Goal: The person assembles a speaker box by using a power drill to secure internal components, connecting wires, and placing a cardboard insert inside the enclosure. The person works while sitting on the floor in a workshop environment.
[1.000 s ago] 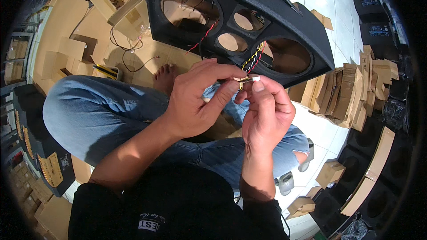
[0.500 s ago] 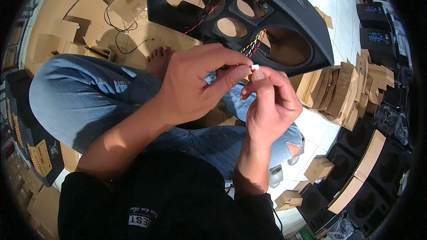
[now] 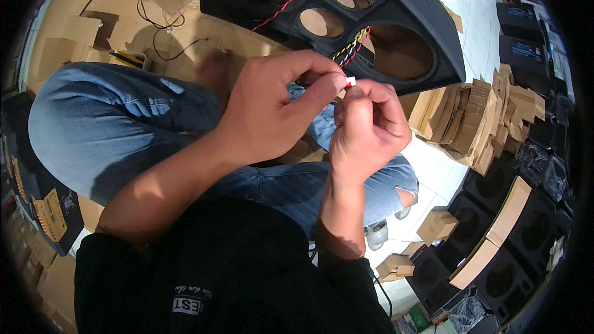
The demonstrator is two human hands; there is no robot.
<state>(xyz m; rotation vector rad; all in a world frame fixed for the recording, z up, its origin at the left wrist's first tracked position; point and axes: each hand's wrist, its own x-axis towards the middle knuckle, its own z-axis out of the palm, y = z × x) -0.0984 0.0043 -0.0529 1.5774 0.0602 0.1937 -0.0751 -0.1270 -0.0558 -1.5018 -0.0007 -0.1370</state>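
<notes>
Pinched between the tips of both hands is a small white wire connector (image 3: 351,81) with a bit of red at its lower side. My left hand (image 3: 272,108) grips it with thumb and index finger from the left. From the right, the closed thumb and index finger of my right hand (image 3: 368,130) meet it. Just beyond my fingertips, twisted wires (image 3: 354,48) in yellow, white, red and black come out of a round opening in a black speaker cabinet (image 3: 444,62). My fingers cover where these wires end.
A loose red wire (image 3: 278,12) hangs from the cabinet's left opening. Flattened cardboard (image 3: 461,120) is stacked to the right, with more black cabinets (image 3: 538,229) behind it. At the left lie a black cable (image 3: 158,25), a yellow-handled tool (image 3: 125,57) and opened boxes (image 3: 65,49).
Both hands have shifted slightly left and up in view, still together at the white connector. The view has moved a little; the cabinet stands where it was.
</notes>
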